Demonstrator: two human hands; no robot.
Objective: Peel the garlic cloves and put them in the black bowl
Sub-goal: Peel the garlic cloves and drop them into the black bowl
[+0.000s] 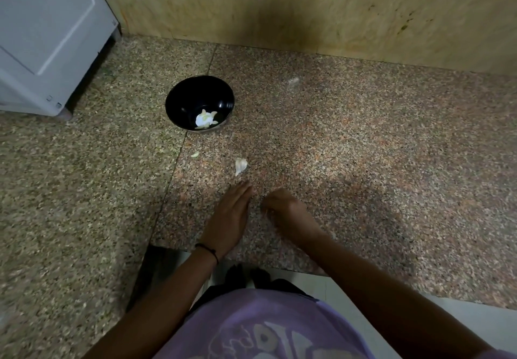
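**Unpeeled clove lay just beyond the left fingertips**

In the head view, one garlic clove (241,166) lay on the speckled stone counter (363,148), between the person and the black bowl (188,94). Its long axis ran roughly away from the person, with the narrow end tilted back toward them and slightly left. The bowl stood further off and to the left, with a few peeled cloves (205,120) already at its bottom. A small pale scrap (195,154) lay on the counter between the bowl and the clove.

The left hand (228,213) was flat, its fingers straight and together, and it held nothing. Its fingertips pointed almost at the clove and stopped just short of it. The right hand (285,207) sat just beside the left, further from the clove. Its fingers were curled under, and whether they held anything could not be told.

The left hand was the nearer and seemed better placed to reach forward for the clove. From there the bowl lay ahead and to the left.
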